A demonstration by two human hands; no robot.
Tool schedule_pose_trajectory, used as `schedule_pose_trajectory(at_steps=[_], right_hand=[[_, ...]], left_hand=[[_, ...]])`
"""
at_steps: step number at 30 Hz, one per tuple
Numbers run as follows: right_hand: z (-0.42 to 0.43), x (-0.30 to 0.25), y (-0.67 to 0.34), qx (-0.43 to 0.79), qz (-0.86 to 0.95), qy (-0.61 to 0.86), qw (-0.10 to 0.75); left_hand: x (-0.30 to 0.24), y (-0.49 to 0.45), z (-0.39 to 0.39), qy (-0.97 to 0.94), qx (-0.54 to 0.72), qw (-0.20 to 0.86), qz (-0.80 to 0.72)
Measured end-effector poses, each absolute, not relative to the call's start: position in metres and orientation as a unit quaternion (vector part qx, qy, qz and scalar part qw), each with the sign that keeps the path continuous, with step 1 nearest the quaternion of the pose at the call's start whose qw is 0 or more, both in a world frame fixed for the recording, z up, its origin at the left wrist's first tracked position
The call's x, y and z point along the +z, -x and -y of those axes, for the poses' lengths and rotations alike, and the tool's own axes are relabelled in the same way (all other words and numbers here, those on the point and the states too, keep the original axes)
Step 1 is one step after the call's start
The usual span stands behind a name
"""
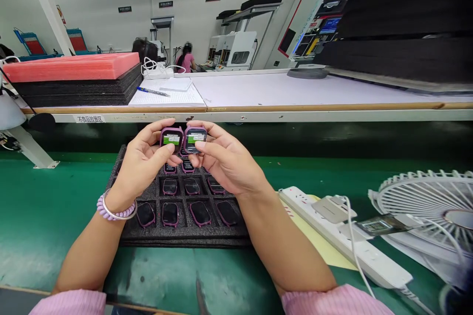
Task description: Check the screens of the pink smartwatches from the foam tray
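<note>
My left hand (142, 157) grips a purple-framed smartwatch body (171, 138), its thumb on the lit screen. Beside it, my right hand (229, 157) holds a second smartwatch body (194, 139), thumb on the lower right of its screen. Both screens glow with green and white areas and face me; the two cases are side by side, close together or touching. Beneath my hands lies a black foam tray (185, 242) whose compartments hold several more purple-framed watch bodies (170, 214). A few in the upper rows have lit screens; my hands hide part of the tray.
A white power strip (369, 253) with a plugged-in charger and a white fan (424, 202) stand at right. The shelf (244, 91) ahead bears pink foam (74, 66), a notebook with a pen (153, 91), and stacked black foam (399, 34). People sit beyond.
</note>
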State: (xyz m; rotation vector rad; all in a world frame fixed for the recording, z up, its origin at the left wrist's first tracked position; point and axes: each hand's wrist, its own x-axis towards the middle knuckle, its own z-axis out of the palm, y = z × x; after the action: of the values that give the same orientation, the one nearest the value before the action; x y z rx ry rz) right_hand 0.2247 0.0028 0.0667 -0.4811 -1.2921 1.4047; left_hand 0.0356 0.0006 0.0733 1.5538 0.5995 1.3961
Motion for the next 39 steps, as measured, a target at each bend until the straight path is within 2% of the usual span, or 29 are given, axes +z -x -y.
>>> schedule_pose_trajectory(at_steps=[31, 39], right_hand=[[-0.0006, 0.0673, -0.2239, 0.600, 0.557, 0.219, 0.531], [0.0005, 0.0682, -0.2244, 0.597, 0.563, 0.222, 0.528]], left_hand=[[0.0732, -0.0355, -0.0037, -0.638, 0.568, 0.442, -0.274], [0.0759, -0.0338, -0.0023, -0.615, 0.565, 0.473, -0.282]])
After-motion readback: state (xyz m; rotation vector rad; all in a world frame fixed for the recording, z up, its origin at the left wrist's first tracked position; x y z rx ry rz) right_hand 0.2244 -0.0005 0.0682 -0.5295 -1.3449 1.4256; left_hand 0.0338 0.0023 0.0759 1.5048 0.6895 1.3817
